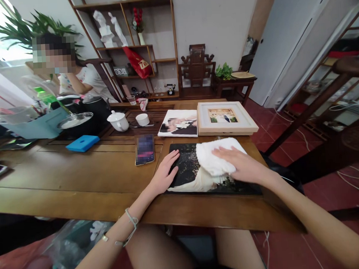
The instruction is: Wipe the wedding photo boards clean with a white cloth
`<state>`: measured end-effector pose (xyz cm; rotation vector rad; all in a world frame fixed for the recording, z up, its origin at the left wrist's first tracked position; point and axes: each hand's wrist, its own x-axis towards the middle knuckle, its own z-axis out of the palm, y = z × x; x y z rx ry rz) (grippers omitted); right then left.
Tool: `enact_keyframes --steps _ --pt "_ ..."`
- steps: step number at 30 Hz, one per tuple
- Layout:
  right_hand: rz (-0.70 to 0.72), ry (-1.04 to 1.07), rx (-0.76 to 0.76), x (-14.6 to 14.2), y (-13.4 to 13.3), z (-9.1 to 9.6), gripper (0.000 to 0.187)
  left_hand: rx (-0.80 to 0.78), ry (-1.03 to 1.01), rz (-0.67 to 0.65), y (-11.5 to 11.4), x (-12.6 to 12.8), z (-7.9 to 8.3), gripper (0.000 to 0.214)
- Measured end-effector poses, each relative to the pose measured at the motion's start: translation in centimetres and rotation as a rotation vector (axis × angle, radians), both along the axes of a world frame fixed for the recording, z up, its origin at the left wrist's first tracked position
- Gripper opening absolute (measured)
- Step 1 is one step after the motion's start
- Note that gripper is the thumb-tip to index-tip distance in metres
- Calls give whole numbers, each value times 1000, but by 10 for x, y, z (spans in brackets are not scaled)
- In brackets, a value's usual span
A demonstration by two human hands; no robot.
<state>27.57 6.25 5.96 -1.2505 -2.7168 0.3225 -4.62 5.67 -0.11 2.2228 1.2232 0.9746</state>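
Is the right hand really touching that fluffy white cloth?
Touching. The head view shows the right hand lying on top of the white cloth, its fingers stretched across the fabric with no gap visible.

Dark rectangular picture panel (188, 166) on brown wooden table (109, 166). White fluffy cloth (210, 161) on panel, under right hand (239, 162); left hand (164, 176) at panel's left edge. Behind panel: white-edged photo print (179, 124), left; pale wooden picture frame (226, 118), right. Left of panel: dark rectangular phone (144, 150); farther left, blue rectangular block (83, 143).
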Motion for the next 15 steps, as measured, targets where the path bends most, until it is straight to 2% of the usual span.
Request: enact_keyframes --steps 3,5,7,9,12,14,15 --pt "-86 63 131 11 29 -16 79 -3 -2 -2 0 0 0 44" --pt "-136 55 154 14 24 -17 75 -3 -2 -1 0 0 0 44" --pt "-140 4 122 9 -1 -11 76 -3 2 3 -1 0 1 44" --pt "-105 -61 54 1 -37 0 83 -5 13 4 -1 1 1 44" --pt "25 -137 -77 -13 -88 18 92 -4 28 -1 -1 1 1 44" --pt "100 -133 -106 -19 -102 23 89 0 29 0 -1 1 1 44" --pt "126 -112 -96 -19 -101 23 87 2 27 2 -1 1 1 44"
